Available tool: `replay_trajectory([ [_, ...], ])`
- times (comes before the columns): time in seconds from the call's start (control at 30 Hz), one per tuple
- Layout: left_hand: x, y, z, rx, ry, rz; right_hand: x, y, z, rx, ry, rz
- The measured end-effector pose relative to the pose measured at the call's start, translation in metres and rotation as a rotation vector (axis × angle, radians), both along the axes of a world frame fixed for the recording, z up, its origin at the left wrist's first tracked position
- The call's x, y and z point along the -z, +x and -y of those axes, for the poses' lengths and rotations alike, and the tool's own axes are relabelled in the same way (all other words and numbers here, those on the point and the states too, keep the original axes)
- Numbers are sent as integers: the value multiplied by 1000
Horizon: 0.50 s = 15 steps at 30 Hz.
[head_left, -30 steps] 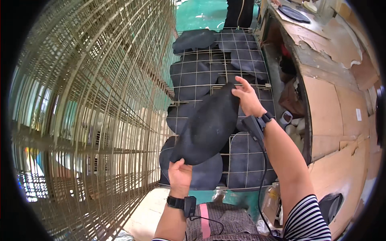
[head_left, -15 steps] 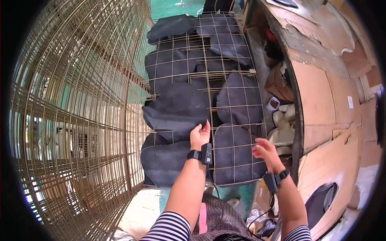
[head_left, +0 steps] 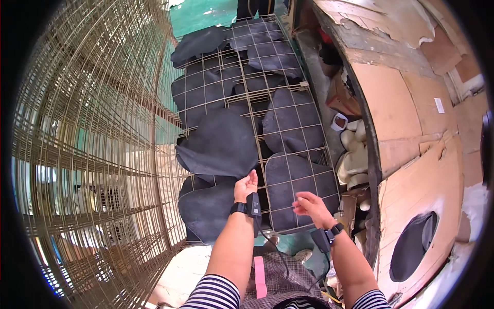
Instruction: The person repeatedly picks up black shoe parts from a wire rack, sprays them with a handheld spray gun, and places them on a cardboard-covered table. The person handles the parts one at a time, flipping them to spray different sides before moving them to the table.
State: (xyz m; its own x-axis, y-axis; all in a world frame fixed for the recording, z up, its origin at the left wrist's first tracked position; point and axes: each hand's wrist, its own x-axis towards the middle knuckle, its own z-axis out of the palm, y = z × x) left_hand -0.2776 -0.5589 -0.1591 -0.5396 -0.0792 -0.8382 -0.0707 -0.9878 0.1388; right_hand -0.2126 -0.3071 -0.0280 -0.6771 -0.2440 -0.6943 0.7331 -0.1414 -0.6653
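My left hand (head_left: 246, 186) is closed at the near right edge of a dark grey leather-like piece (head_left: 221, 141), fingers pinched on its rim. That piece lies on top of a wire mesh rack (head_left: 261, 206), and its near left side is folded over. My right hand (head_left: 311, 208) hovers above the rack's near right part, fingers apart and slightly bent, with nothing in them. Beneath it, under the wires, lies another dark piece (head_left: 293, 180). A rounded dark piece (head_left: 206, 208) rests left of my left wrist. Both wrists wear black bands with small boxes.
Many upright wire mesh racks (head_left: 98, 129) stand close along the left. At right is a bench covered with cardboard (head_left: 411, 180), bearing a dark oval piece (head_left: 411, 250). Pale rounded forms (head_left: 352, 157) sit beneath its edge. Someone's dark-clothed legs (head_left: 254, 7) show at the far end.
My right hand has moved left, over the rack. My left hand has drawn nearer to me with the piece's edge, and the piece lies flatter. The whole view has shifted slightly.
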Motion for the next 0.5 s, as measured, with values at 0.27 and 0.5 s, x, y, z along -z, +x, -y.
replay_trajectory([
  [0.27, -16, 41, -43, 315, 46, -19, -15, 142, -108, 218, 123, 2],
  [0.5, -103, 110, -164, 1159, -515, -206, -60, 344, -254, 798, 1036, -156],
])
